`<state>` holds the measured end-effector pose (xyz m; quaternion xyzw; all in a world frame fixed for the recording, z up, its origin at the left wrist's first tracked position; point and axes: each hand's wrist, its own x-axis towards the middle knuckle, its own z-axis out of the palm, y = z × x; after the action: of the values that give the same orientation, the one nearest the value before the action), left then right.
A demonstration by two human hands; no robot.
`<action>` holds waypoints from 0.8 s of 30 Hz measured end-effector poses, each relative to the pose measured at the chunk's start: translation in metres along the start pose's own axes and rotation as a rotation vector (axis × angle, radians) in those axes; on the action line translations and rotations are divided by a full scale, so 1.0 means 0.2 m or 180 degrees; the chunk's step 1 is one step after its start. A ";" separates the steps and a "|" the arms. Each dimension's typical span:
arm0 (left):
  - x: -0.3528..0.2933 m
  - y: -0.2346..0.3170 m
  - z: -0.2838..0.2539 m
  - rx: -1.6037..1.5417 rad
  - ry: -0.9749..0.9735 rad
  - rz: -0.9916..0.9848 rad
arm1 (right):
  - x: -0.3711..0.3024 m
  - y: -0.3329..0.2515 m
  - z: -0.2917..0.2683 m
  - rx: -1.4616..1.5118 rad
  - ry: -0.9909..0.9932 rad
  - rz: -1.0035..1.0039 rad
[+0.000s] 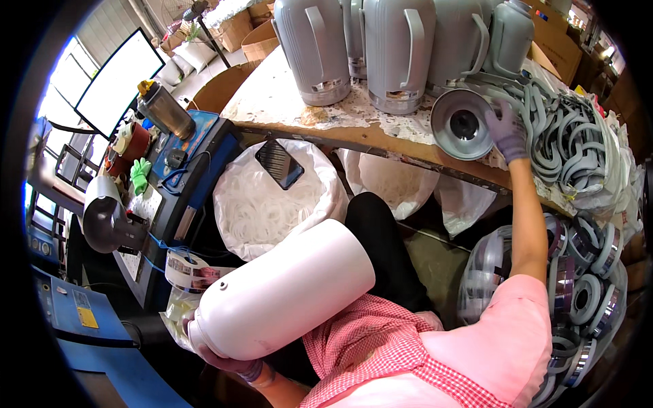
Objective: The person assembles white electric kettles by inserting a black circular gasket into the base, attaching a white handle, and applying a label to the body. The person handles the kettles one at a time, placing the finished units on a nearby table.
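Grip, head view: the left hand point(231, 362) holds the white bottle point(286, 289) near its neck; the right hand point(508, 131) holds the grey bowl point(445, 129) by its right rim, at the table's point(340, 121) front edge. The bottle's axis rises rightward from neck to wide end; the bowl lies beyond, well apart.

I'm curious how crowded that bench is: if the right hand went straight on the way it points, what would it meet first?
The right hand, touching the grey dish, would probably first meet the pile of grey handles beyond, with a grey flask behind; depth is hard to judge.
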<state>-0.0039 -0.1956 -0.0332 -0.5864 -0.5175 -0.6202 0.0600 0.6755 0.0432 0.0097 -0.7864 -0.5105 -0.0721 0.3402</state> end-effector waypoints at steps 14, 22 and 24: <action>-0.31 -0.19 -0.13 -0.1764 0.0942 -0.2465 | -0.42 -0.36 0.11 -0.1123 -0.0548 -0.1448; -0.58 -0.30 0.03 -0.2543 0.0426 -0.2853 | -1.06 -0.91 -0.12 0.2637 -0.1837 -0.1467; -0.55 -0.30 0.05 -0.2537 0.0402 -0.2959 | -1.14 -1.01 -0.12 0.2418 -0.1314 -0.2443</action>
<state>-0.0050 -0.2206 -0.1573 -0.2389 -0.4428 -0.7608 -0.4100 0.4020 -0.0938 0.0154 -0.3654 -0.8050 0.1529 0.4416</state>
